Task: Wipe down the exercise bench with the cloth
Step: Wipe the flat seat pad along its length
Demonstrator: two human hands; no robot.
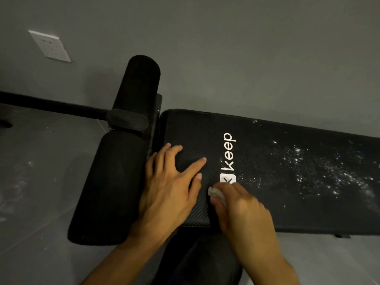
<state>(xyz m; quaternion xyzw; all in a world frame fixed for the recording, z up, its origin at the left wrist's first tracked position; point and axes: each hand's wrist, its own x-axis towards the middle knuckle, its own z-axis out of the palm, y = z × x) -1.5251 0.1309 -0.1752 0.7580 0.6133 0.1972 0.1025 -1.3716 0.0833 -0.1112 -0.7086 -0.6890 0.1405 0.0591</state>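
Pressing my left hand point(172, 182) flat on the exercise bench point(287, 204), fingers straight and spread, I brace on the pad's left end, just beside the foam rollers point(115, 182). My right hand point(242, 208) is curled round a small white cloth point(216, 193), bunched under my fingers and touching the pad by the Keep logo point(229, 155). The bench's long axis runs left to right, its end pointing left toward the rollers. White specks point(308, 171) dust the pad further right.
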